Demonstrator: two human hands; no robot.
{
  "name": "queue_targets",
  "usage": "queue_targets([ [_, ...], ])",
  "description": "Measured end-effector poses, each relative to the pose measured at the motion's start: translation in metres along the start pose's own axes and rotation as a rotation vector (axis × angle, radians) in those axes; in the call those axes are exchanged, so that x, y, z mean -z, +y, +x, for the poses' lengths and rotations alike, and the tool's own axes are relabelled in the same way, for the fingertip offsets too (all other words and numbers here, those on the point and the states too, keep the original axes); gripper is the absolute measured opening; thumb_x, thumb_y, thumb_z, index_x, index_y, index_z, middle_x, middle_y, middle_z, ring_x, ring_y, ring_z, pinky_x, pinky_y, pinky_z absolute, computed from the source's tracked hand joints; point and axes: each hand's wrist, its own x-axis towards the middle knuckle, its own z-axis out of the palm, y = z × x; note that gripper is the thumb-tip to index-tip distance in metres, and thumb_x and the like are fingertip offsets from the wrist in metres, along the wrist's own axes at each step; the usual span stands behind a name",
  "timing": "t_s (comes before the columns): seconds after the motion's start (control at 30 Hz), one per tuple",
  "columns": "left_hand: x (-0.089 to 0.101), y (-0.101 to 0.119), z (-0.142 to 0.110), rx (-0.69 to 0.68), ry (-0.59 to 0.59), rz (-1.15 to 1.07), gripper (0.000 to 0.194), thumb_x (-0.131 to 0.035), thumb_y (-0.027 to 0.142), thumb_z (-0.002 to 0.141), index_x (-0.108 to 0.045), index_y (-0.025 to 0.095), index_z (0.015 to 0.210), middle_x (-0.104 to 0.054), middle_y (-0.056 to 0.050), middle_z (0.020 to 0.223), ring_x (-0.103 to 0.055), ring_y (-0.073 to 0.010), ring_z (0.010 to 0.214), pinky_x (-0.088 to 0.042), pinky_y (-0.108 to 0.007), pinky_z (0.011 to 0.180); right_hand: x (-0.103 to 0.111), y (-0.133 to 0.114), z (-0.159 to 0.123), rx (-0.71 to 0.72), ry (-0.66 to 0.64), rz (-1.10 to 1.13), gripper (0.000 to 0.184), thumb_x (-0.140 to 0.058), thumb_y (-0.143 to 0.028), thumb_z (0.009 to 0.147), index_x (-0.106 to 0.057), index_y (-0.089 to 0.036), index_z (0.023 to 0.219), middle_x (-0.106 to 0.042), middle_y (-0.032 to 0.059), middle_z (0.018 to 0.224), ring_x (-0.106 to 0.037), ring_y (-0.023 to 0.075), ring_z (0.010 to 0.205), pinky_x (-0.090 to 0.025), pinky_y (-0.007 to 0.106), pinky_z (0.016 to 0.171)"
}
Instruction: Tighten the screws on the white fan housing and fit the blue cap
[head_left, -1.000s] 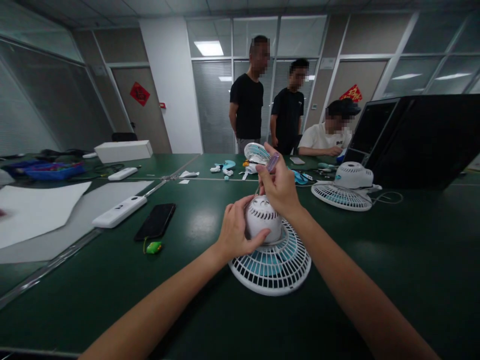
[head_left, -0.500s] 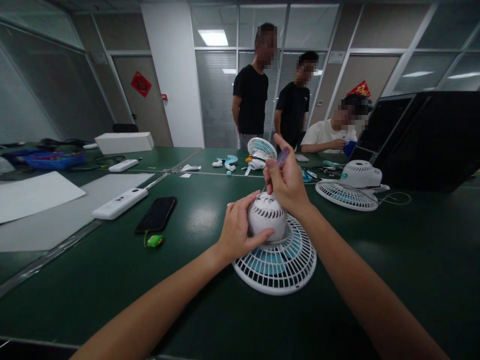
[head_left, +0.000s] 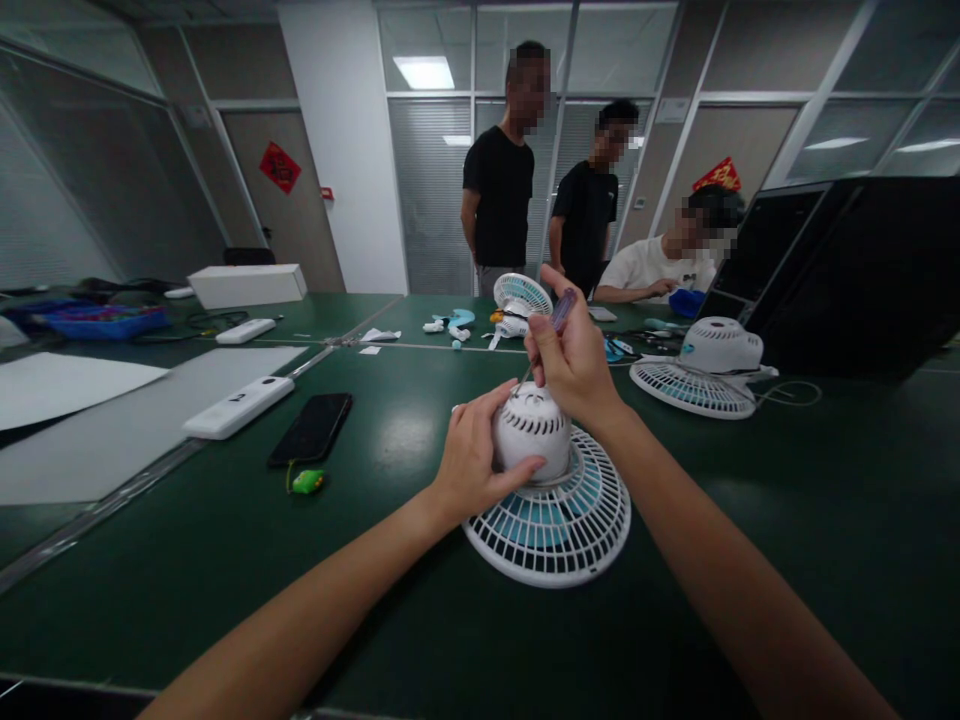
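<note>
A small white fan (head_left: 551, 520) lies face down on the green table (head_left: 787, 560), its blue blades showing through the grille. My left hand (head_left: 472, 455) is wrapped round the left side of the fan's white motor housing (head_left: 534, 432). My right hand (head_left: 574, 365) is closed on a screwdriver (head_left: 562, 308) with a translucent purple handle. The thin shaft slants down to the top of the housing. The screwdriver's tip is hidden behind my fingers.
A black phone (head_left: 313, 428), a small green object (head_left: 307, 481) and a white power strip (head_left: 238, 406) lie to the left. A second fan (head_left: 701, 375) lies face down at right beside a black monitor (head_left: 840, 270). Three people (head_left: 506, 200) are at the far table edge.
My hands and the fan have hardly moved on the table. The camera view has shifted slightly, raising and then settling.
</note>
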Motion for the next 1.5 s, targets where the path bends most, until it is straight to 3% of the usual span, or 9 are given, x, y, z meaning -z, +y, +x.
queue_targets([
  [0.17, 0.0, 0.0, 0.0, -0.005, 0.004, 0.009, 0.072, -0.059, 0.055, 0.087, -0.029, 0.018, 0.142, -0.052, -0.02, 0.139, -0.053, -0.0335, 0.124, -0.04, -0.049, 0.099, 0.002, -0.001, 0.002, 0.038, -0.021, -0.048, 0.064, -0.039, -0.056, 0.098, -0.028, -0.02, 0.15, -0.06, 0.0042, 0.078, -0.06, 0.0206, 0.066, -0.048, 0.033, 0.057],
  [0.4, 0.0, 0.002, 0.0, -0.029, 0.014, -0.003, 0.075, -0.062, 0.053, 0.086, -0.028, 0.02, 0.144, -0.052, -0.019, 0.14, -0.054, -0.0338, 0.123, -0.04, -0.048, 0.098, 0.01, -0.016, -0.002, 0.139, -0.19, -0.151, 0.055, -0.037, -0.05, 0.1, -0.035, -0.022, 0.147, -0.059, 0.0034, 0.076, -0.059, 0.0197, 0.064, -0.048, 0.034, 0.062],
  [0.53, 0.0, 0.002, 0.001, -0.02, 0.016, 0.0, 0.073, -0.062, 0.053, 0.086, -0.029, 0.019, 0.143, -0.053, -0.02, 0.139, -0.054, -0.0333, 0.123, -0.041, -0.048, 0.098, 0.011, -0.018, -0.003, 0.145, -0.189, -0.124, 0.056, -0.039, -0.051, 0.099, -0.036, -0.021, 0.147, -0.06, 0.0037, 0.077, -0.058, 0.0191, 0.061, -0.047, 0.034, 0.059],
  [0.83, 0.001, 0.002, -0.001, 0.018, -0.009, 0.007, 0.075, -0.063, 0.052, 0.086, -0.029, 0.019, 0.144, -0.051, -0.019, 0.141, -0.053, -0.034, 0.124, -0.04, -0.049, 0.098, 0.003, 0.013, 0.007, -0.143, -0.088, 0.225, 0.05, -0.047, -0.055, 0.093, -0.041, -0.027, 0.134, -0.054, -0.0041, 0.069, -0.054, 0.0125, 0.044, -0.045, 0.027, 0.043],
  [0.97, 0.002, 0.002, -0.001, 0.011, -0.016, 0.009, 0.074, -0.063, 0.051, 0.086, -0.029, 0.018, 0.143, -0.051, -0.02, 0.141, -0.053, -0.034, 0.123, -0.04, -0.048, 0.098, 0.001, 0.015, 0.009, -0.245, -0.037, 0.243, 0.054, -0.052, -0.056, 0.091, -0.04, -0.025, 0.132, -0.055, -0.005, 0.067, -0.056, 0.0122, 0.042, -0.045, 0.026, 0.041],
  [1.1, 0.002, 0.002, 0.0, 0.0, -0.015, 0.014, 0.073, -0.061, 0.053, 0.087, -0.03, 0.018, 0.143, -0.051, -0.02, 0.141, -0.053, -0.0338, 0.124, -0.04, -0.048, 0.098, -0.001, 0.015, 0.011, -0.369, 0.02, 0.25, 0.042, -0.05, -0.046, 0.095, -0.041, -0.021, 0.128, -0.053, -0.0061, 0.063, -0.054, 0.0105, 0.039, -0.041, 0.023, 0.037],
  [1.5, 0.002, 0.002, -0.001, 0.007, -0.017, 0.03, 0.072, -0.062, 0.053, 0.086, -0.031, 0.018, 0.141, -0.052, -0.021, 0.14, -0.054, -0.0337, 0.124, -0.041, -0.048, 0.098, -0.003, 0.016, 0.012, -0.405, 0.067, 0.245, 0.033, -0.045, -0.038, 0.098, -0.041, -0.02, 0.126, -0.053, -0.0064, 0.063, -0.054, 0.0095, 0.037, -0.042, 0.021, 0.037],
])
